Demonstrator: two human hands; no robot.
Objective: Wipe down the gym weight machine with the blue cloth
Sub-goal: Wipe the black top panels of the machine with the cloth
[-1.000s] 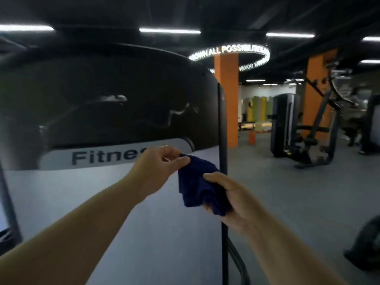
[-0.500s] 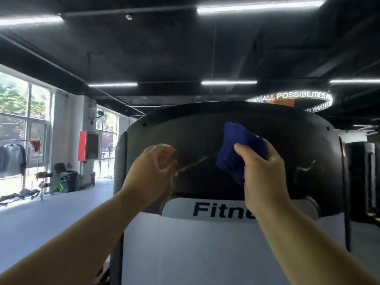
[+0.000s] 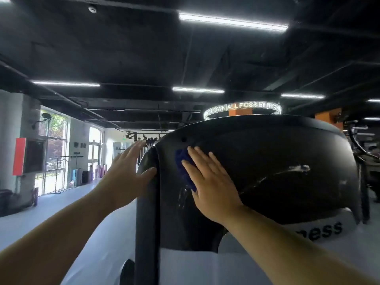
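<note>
The weight machine's black glossy cover (image 3: 267,161) fills the right half of the view, with a white lower panel (image 3: 205,268) lettered "ness". My right hand (image 3: 207,179) lies flat with straight fingers on the cover's upper left part, pressing the blue cloth (image 3: 183,169) against it. Only the cloth's left portion shows beside my fingers. My left hand (image 3: 127,171) is spread out, its thumb touching the cover's left edge and its fingers reaching round the side.
To the left lies grey gym floor (image 3: 61,202) with windows (image 3: 53,153) and a red panel (image 3: 19,156) on the wall. Other machines (image 3: 366,153) stand behind on the right. A lit ring sign (image 3: 242,109) hangs above the cover.
My right hand moved from gripping the cloth in the air to pressing it flat on the cover's left part. My left hand opened and went to the cover's left edge. The view swung left.
</note>
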